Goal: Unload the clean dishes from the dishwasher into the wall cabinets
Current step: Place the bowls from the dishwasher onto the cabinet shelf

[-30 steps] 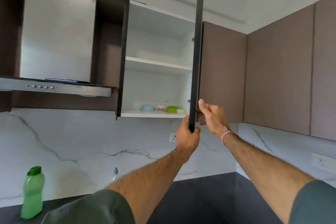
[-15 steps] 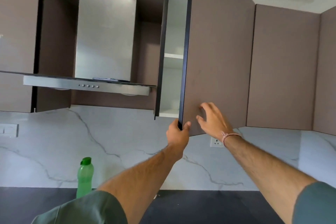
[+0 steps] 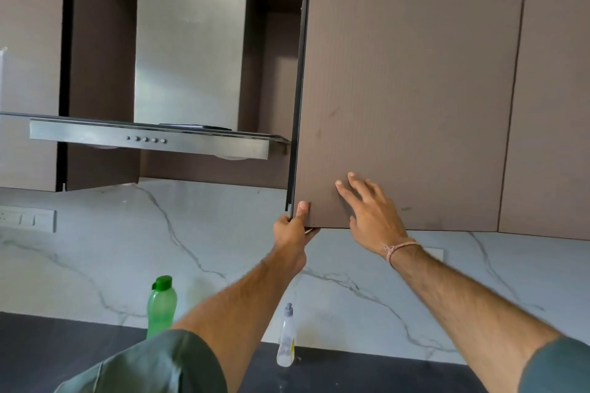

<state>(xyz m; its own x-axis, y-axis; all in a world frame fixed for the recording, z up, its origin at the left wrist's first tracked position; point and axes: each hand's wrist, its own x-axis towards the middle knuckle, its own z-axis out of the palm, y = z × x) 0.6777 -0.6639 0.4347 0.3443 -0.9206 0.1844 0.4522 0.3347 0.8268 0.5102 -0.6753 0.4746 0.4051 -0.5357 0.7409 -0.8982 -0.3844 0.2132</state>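
I read this as the closing step: I am shutting the wall cabinet door [image 3: 402, 89], which fills the upper right of the frame and looks nearly flush with its neighbour, a dark edge strip showing along its left side. My left hand [image 3: 292, 230], at centre frame, pinches the door's lower left corner, thumb on the front face and fingers curled behind the edge. My right hand [image 3: 370, 210], just to its right, lies flat and spread against the door's front near the bottom edge, gripping nothing. No dish and no dishwasher is in view, and the cabinet's inside is hidden behind the door, so I cannot tell what sits on the shelves.

Next, I judge, the left fingers must slip out from behind the edge before the door meets the frame, or they get nipped; then a light push from the right palm should seat it.

The count: two hands, both on the one door; one further cabinet front [image 3: 552, 89] at the far right; one steel range hood [image 3: 150, 139] at left centre with a row of five buttons; one green bottle [image 3: 162, 306] and one small clear bottle [image 3: 286, 338] standing on the dark counter [image 3: 48, 351] along the bottom, against the marble backsplash [image 3: 111, 239]; one switch plate [image 3: 27, 220] at the left edge.
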